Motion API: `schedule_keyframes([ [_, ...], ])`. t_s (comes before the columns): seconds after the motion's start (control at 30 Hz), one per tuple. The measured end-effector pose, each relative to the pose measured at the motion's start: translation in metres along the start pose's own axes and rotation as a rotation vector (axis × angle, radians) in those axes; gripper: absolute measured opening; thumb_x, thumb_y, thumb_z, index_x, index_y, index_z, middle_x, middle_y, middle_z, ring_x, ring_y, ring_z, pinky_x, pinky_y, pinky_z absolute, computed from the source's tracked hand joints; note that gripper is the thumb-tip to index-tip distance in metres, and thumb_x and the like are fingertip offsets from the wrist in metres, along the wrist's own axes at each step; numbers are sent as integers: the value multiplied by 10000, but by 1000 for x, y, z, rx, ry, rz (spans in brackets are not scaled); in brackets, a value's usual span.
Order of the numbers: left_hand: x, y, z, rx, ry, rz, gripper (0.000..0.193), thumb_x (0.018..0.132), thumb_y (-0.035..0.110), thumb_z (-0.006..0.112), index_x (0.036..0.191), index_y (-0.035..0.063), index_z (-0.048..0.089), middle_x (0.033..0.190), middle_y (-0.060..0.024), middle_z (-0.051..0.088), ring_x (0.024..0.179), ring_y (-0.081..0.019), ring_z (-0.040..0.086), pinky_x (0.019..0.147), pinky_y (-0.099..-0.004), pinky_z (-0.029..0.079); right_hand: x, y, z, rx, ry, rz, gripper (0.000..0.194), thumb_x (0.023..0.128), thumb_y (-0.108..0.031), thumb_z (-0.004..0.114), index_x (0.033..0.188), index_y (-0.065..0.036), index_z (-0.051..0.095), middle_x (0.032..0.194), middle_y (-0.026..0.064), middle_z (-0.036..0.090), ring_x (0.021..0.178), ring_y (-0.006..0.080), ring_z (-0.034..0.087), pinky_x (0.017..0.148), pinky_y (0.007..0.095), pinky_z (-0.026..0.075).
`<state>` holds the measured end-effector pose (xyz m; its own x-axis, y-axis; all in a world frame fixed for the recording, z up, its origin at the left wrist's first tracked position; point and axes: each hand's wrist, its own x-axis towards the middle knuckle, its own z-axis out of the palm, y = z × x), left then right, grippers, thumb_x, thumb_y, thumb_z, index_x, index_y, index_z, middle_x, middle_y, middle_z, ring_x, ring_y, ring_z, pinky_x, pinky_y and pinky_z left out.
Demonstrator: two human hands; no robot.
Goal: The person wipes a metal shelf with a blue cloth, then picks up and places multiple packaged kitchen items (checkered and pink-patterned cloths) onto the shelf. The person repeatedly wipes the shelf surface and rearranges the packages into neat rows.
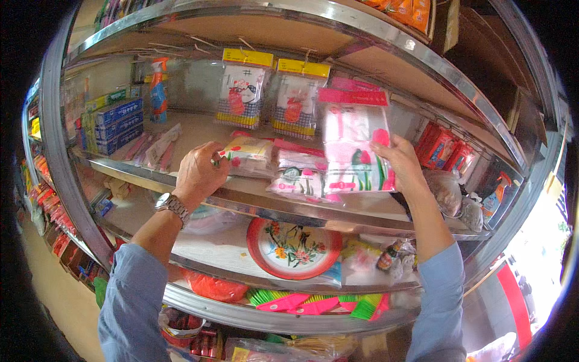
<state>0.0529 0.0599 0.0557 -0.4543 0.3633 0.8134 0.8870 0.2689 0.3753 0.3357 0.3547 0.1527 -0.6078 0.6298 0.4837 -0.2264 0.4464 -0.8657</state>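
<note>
My right hand [400, 158] pinches the right edge of a clear plastic packet [355, 140] with a pink header, holding it upright at the front of the middle shelf. White and pink folded cloth with a tulip print shows through it. My left hand [201, 169], a metal watch on its wrist, has its fingers curled on the left end of a yellow-and-white tulip packet [250, 154] lying on that shelf. Its fingertips are partly hidden. Between the hands lies another pink-and-white packet [298, 174], its right side partly behind the held one.
Two yellow-headed packets [242, 90] hang from hooks behind. A spray bottle [158, 92] and blue boxes [118, 122] stand at left. Metal shelf edging [289, 209] runs below the hands. An enamel tray [294, 249] and pink-and-green brushes [316, 303] occupy lower shelves.
</note>
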Motion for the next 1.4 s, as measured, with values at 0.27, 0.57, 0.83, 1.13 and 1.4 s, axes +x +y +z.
schedule_keyframes([
  [0.27,1,-1,1,-5,-27,-26,293,807,186,658,1032,5,708,920,-210,723,882,-382,701,803,-451,554,13,18,-31,52,93,-82,251,915,-83,719,1141,3,656,1024,85,712,896,162,676,821,321,545],
  [0.57,4,-7,4,0,-14,-33,283,815,194,653,1020,9,712,876,-211,727,850,-379,712,791,-450,563,52,30,-29,72,166,-100,364,876,-128,771,1173,28,631,1068,98,692,957,187,649,876,340,518],
  [0.83,5,-5,3,9,-20,-35,285,825,197,653,1031,10,717,888,-213,733,848,-379,717,788,-446,568,59,38,-25,70,176,-126,379,847,-143,791,1159,15,645,1060,98,699,933,192,649,859,343,519],
  [1.13,4,-2,0,-3,-31,-82,295,830,205,656,1039,6,716,884,-209,734,841,-376,717,799,-436,564,70,37,-19,189,171,-86,343,857,-113,764,1141,36,643,1025,114,700,859,207,675,769,352,558],
  [1.4,4,-4,3,9,-11,-78,307,829,204,646,1041,-7,717,883,-210,735,849,-382,716,806,-434,562,66,44,-20,280,137,-43,345,855,-106,773,1135,41,635,1018,125,698,876,221,691,784,380,584],
])
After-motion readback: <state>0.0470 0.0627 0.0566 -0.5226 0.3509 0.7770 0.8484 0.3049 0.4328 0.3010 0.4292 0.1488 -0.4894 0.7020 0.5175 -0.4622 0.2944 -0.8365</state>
